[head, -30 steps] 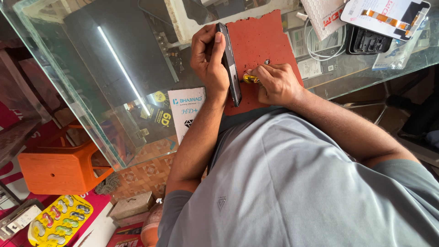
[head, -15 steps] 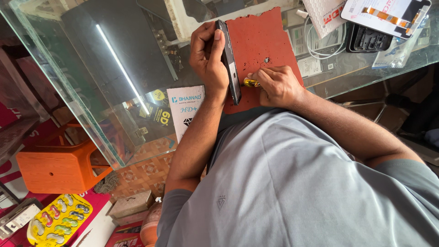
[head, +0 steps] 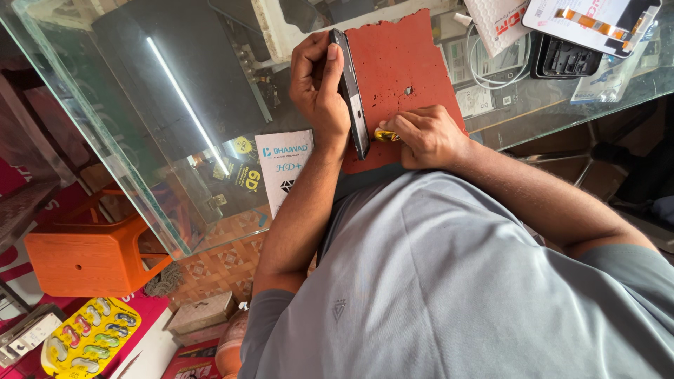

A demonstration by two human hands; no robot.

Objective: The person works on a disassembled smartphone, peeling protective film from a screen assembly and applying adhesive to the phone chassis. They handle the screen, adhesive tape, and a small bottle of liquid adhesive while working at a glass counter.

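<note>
My left hand [head: 319, 88] grips a dark smartphone [head: 350, 91], held on its long edge and standing upright on a worn red work mat [head: 407, 63]. My right hand [head: 425, 133] is closed around a small yellow-handled tool [head: 385, 135], whose tip meets the phone's lower edge. Both hands rest on the mat over a glass counter [head: 140, 105]. The phone's screen side is turned away, so its face is hidden.
White cables [head: 484, 60], a black phone case [head: 565, 57] and printed packets [head: 597, 21] lie at the counter's far right. A white box [head: 284, 168] sits under the glass. An orange plastic stool [head: 88, 256] and a yellow blister card [head: 91, 337] are on the floor at left.
Hands, phone and tool keep the same grip and place; only the view has shifted very slightly.
</note>
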